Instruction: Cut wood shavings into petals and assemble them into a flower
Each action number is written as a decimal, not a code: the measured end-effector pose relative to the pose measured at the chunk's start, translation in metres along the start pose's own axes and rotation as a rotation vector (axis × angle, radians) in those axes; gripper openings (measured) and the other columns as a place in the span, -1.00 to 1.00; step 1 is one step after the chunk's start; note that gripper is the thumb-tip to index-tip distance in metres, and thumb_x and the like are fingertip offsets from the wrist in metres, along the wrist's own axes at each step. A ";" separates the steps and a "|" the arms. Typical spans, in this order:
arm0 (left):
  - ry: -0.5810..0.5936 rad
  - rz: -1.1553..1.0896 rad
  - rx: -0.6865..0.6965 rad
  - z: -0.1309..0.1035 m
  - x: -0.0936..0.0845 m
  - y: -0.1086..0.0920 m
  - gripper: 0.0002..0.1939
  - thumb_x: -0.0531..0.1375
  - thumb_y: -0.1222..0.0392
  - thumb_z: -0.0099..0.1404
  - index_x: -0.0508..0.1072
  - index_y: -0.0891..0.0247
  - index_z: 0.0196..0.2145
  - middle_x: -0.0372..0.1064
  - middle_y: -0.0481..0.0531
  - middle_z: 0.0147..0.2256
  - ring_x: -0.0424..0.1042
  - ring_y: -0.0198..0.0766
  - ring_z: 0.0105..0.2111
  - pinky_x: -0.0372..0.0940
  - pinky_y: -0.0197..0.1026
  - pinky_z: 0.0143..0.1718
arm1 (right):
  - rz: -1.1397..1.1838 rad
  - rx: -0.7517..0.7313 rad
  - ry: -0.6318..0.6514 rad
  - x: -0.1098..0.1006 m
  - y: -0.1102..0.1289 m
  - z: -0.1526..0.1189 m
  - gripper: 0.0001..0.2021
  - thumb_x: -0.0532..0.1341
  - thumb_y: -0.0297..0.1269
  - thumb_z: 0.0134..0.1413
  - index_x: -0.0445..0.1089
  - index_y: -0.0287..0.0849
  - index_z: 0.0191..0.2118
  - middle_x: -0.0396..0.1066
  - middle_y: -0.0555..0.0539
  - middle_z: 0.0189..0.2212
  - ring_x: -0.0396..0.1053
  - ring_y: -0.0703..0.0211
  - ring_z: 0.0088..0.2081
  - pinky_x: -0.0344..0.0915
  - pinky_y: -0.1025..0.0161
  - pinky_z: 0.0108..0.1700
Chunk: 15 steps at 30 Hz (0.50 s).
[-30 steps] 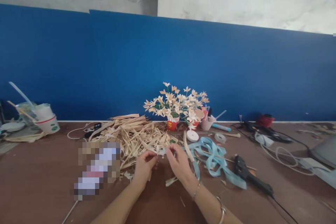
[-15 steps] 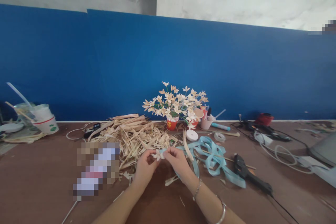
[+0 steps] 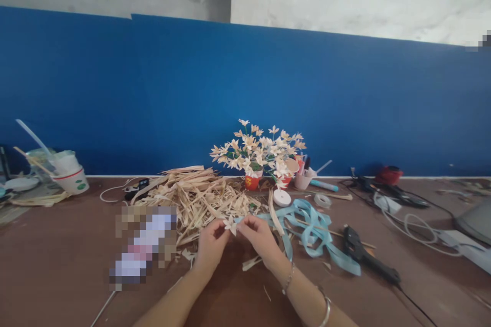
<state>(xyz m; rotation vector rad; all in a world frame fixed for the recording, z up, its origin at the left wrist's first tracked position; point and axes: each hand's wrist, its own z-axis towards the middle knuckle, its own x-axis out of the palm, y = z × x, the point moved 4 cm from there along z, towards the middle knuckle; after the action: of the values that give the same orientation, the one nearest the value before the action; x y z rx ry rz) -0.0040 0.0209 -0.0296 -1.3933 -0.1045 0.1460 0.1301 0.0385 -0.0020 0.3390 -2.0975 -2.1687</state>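
Observation:
Between my two hands is a small pale flower point(image 3: 230, 225) with pointed petals that look like dried husk. My left hand point(image 3: 211, 243) pinches its left side with thumb and fingertips. From the other side, my right hand point(image 3: 258, 234) is closed on the flower's right edge, with a bracelet and a bangle on that arm. Just behind the hands lies a heap of dried husk strips point(image 3: 195, 199). A light blue ribbon point(image 3: 312, 230) lies in loops to the right of my right hand.
Red pots point(image 3: 253, 182) of similar flowers point(image 3: 257, 148) stand at the back against a blue partition point(image 3: 184, 87). A black glue gun point(image 3: 368, 258) with its cord lies at right. Further items are a tape roll point(image 3: 322, 200), a white cup point(image 3: 71, 181) and a blurred-out object point(image 3: 143, 250).
The flower has turned slightly, so its petals face me more. Both hands keep their hold, and the whole view has shifted a little.

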 end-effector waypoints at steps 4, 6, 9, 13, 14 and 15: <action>-0.022 0.102 0.041 0.000 -0.002 0.002 -0.88 0.14 0.22 0.05 0.45 0.30 -0.48 0.38 -0.05 -0.54 0.33 -0.29 -0.52 0.24 -0.30 -0.47 | -0.003 -0.021 -0.004 0.000 0.001 0.001 -0.81 0.18 -0.24 -0.15 0.24 -0.21 -0.61 0.17 0.11 -0.68 0.09 0.36 -0.59 0.06 0.37 -0.52; -0.032 0.129 0.055 0.000 -0.002 0.001 -0.88 0.13 0.23 0.05 0.44 0.29 -0.49 0.37 -0.05 -0.55 0.32 -0.29 -0.53 0.23 -0.31 -0.48 | -0.033 -0.034 0.000 0.000 0.003 0.001 -0.81 0.16 -0.24 -0.14 0.23 -0.21 -0.61 0.17 0.10 -0.68 0.10 0.34 -0.58 0.07 0.36 -0.51; -0.037 0.174 0.078 -0.001 -0.003 -0.003 -0.88 0.12 0.22 0.06 0.43 0.28 -0.51 0.36 -0.05 -0.55 0.32 -0.28 -0.54 0.22 -0.30 -0.48 | -0.158 -0.099 -0.030 -0.002 0.008 -0.002 -0.85 0.14 -0.26 -0.10 0.25 -0.20 -0.55 0.23 0.06 -0.62 0.16 0.30 -0.54 0.12 0.34 -0.47; -0.080 0.313 0.178 -0.003 -0.004 -0.013 -0.89 0.11 0.25 0.06 0.42 0.27 -0.54 0.35 -0.03 -0.54 0.32 -0.26 -0.49 0.21 -0.27 -0.42 | -0.525 -0.527 -0.178 -0.002 0.032 -0.018 -0.93 0.14 -0.34 -0.07 0.29 -0.20 -0.39 0.30 -0.05 -0.41 0.23 0.18 -0.33 0.16 0.25 -0.26; -0.087 0.342 0.208 -0.004 -0.004 -0.015 -0.89 0.11 0.26 0.05 0.41 0.26 -0.55 0.35 -0.03 -0.53 0.32 -0.25 -0.48 0.21 -0.27 -0.41 | -0.625 -0.625 -0.189 0.001 0.037 -0.023 -0.94 0.13 -0.35 -0.05 0.29 -0.19 -0.38 0.30 -0.06 -0.40 0.22 0.16 -0.30 0.14 0.23 -0.23; -0.087 0.361 0.234 -0.004 -0.004 -0.017 -0.89 0.11 0.27 0.05 0.41 0.26 -0.56 0.35 -0.02 -0.53 0.32 -0.25 -0.47 0.21 -0.27 -0.41 | -0.719 -0.692 -0.191 0.004 0.041 -0.028 -0.95 0.13 -0.35 -0.03 0.30 -0.19 -0.39 0.30 -0.06 -0.40 0.21 0.15 -0.30 0.11 0.21 -0.22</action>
<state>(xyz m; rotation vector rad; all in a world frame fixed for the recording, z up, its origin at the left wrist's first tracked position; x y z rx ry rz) -0.0063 0.0134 -0.0139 -1.1614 0.0907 0.5039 0.1292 0.0088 0.0376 0.9318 -1.2289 -3.2494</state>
